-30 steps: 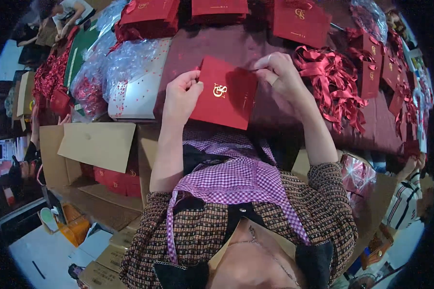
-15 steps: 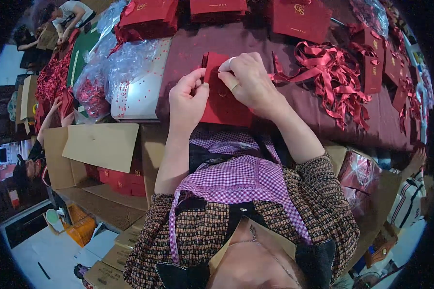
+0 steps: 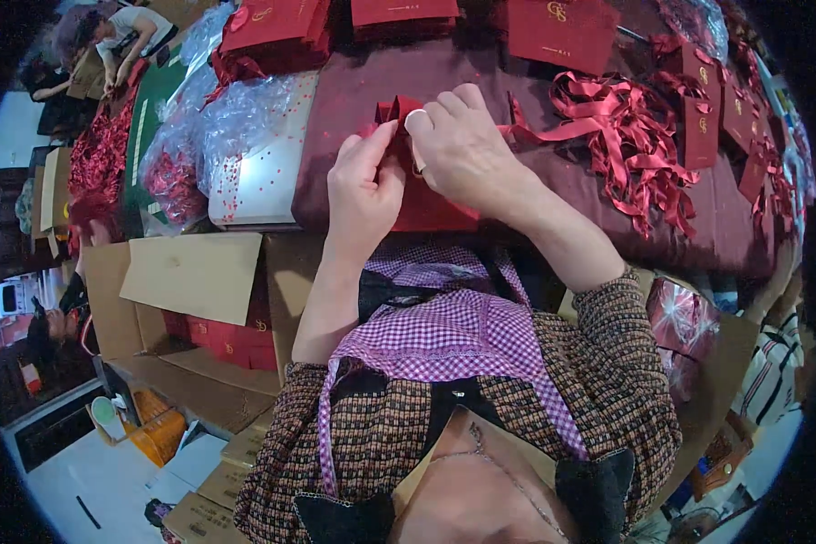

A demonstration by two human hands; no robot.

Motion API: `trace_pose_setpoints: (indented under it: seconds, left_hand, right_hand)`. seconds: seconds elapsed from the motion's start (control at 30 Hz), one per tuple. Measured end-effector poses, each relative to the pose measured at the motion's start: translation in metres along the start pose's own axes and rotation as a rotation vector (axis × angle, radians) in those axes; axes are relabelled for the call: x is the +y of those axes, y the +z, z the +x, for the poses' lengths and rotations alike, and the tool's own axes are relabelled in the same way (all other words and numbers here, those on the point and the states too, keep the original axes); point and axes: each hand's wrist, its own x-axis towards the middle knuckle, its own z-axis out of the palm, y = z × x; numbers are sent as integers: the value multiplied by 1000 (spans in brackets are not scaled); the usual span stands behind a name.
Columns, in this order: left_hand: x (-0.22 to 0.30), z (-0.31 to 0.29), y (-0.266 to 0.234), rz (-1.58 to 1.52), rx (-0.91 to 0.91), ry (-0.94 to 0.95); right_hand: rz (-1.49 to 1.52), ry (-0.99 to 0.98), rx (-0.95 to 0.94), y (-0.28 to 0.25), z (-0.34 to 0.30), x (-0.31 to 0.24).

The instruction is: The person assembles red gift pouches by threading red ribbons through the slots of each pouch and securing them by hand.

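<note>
A small red paper gift bag (image 3: 433, 216) stands between my hands at the table's near edge, its top bent up and partly hidden by my fingers. My left hand (image 3: 364, 186) is closed, thumb and forefinger pinching the bag's upper left side. Curled over the upper right side is my right hand (image 3: 467, 150), with a white covering on one fingertip and a ring on a finger. Whether it also grips a ribbon is hidden. From a heap of red satin ribbons (image 3: 621, 150), one strand reaches left toward the right wrist.
Stacks of red bags (image 3: 558, 36) line the far side. Finished-looking bags with ribbons (image 3: 701, 127) lie at right. Clear plastic wrap (image 3: 245, 113) lies at left. An open carton (image 3: 190, 276) holding red bags stands by my left arm. Other people (image 3: 134, 41) work at far left.
Both hands have turned inward and closed more tightly at the bag's top, whose upper edge now bends. My right hand has shifted slightly left and its knuckles have risen.
</note>
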Motion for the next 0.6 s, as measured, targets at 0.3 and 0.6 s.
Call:
trace_pose_setpoints:
  seconds: [0.3, 0.6]
  left_hand:
    - [-2, -2, -4, -272, -86, -133]
    - [-5, 10, -3, -143, -62, 38]
  right_hand:
    - [788, 548, -222, -4, -3, 20]
    - [783, 441, -222, -17, -4, 19]
